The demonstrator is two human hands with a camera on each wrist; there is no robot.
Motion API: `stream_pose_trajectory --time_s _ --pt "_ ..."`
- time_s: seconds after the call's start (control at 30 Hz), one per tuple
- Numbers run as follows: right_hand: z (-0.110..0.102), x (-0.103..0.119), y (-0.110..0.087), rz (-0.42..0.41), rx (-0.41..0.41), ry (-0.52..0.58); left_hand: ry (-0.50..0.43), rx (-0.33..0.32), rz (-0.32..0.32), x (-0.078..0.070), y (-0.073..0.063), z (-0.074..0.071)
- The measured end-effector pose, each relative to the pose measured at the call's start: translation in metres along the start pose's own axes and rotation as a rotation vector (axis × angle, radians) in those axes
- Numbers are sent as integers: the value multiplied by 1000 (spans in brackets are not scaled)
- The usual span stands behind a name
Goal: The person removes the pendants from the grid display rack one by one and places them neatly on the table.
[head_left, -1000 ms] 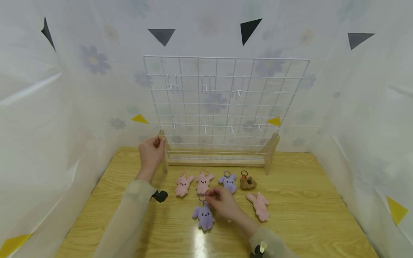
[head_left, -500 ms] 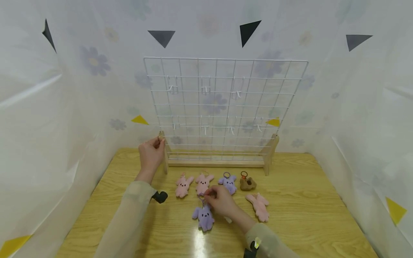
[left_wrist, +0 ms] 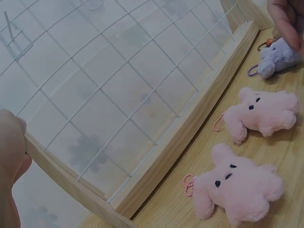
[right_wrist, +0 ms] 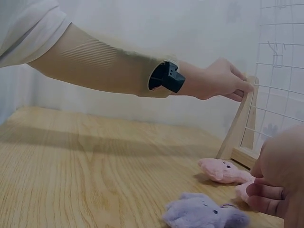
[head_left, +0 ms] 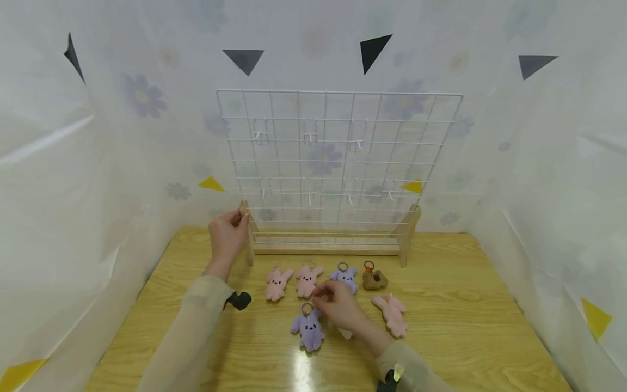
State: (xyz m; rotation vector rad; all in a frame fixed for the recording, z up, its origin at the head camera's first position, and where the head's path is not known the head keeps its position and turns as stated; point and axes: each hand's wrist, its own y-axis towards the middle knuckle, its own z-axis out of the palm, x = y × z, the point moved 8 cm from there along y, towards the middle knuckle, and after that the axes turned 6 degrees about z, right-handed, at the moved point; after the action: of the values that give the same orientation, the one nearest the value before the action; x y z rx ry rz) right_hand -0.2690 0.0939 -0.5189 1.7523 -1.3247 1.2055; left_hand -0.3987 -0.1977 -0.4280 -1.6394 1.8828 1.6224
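My left hand [head_left: 228,231] pinches the top of the wooden left post [right_wrist: 237,123] of a white wire grid rack [head_left: 325,160]. A purple plush bunny keychain [head_left: 309,330] lies face up on the table, its purple ring [head_left: 307,309] toward the rack. My right hand [head_left: 340,307] hovers beside that ring with loosely curled fingers [right_wrist: 266,192]; the ring shows just off the fingertips. Closer to the rack lie two pink plush keychains [left_wrist: 242,185], another purple plush keychain [head_left: 345,276], partly behind my right hand, and a brown plush keychain [head_left: 374,279].
Several white hooks [head_left: 357,144] hang on the grid in two rows. To the right of my right hand a further pink plush keychain [head_left: 392,316] lies on the wooden table [head_left: 455,316]. A small whitish piece [head_left: 345,333] shows under the right hand.
The purple keychain's ring, earlier right at my right fingertips, now lies flatter and apart from them. The left hand stays on the post. The head view has shifted slightly.
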Motion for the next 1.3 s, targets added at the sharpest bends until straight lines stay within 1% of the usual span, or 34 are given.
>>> stream_pose_trajectory --time_s 0.17,0.3,0.4,0.6,0.7,0.83,0.97,1.13,1.3 --pt "-6 7 -2 -24 7 51 -11 17 -3 2 1 -1" --pt "-12 11 -4 -48 13 91 -22 49 -10 4 3 -1" --pt "-17 13 -6 -65 15 98 -28 74 -22 6 3 -1" --pt "-28 11 -12 -40 -1 116 -24 103 -44 7 2 -3" --pt "-33 11 -15 -48 -9 127 -13 98 -43 7 3 -5" --pt "-39 13 -16 -80 -24 119 13 75 -44 9 3 -9" --pt "-45 15 -17 -111 -41 122 24 61 -67 12 1 -14" --pt "-51 15 -18 -116 -48 129 15 61 -93 14 -3 -19" --pt "-59 14 -20 -104 -84 106 -6 58 -104 16 -8 -26"
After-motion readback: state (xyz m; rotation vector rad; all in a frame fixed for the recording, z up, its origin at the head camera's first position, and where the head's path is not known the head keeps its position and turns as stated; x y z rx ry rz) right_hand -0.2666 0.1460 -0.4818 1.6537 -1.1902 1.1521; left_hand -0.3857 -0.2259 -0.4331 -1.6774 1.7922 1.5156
